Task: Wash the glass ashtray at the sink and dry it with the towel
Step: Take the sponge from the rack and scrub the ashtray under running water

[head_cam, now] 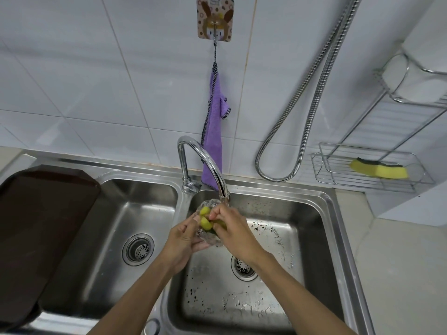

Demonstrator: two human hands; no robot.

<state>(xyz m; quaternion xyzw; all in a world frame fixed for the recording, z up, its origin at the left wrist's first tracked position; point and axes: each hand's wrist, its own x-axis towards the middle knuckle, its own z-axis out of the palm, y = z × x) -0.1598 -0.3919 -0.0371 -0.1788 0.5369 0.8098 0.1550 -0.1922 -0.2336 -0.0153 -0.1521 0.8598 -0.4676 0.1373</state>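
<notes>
Both my forearms reach in from the near edge and converge toward the middle, bare to the elbow. My left hand [182, 240] sits palm-up and cupped, fingers curled around the underside of the glass ashtray [210, 238] and thumb lying along its near rim. My right hand [233, 228] comes over from the right, knuckles up and wrist bent down, its fingertips pinched together on a yellow sponge [205, 222] pressed into the ashtray, the two hands close enough to nearly touch.
</notes>
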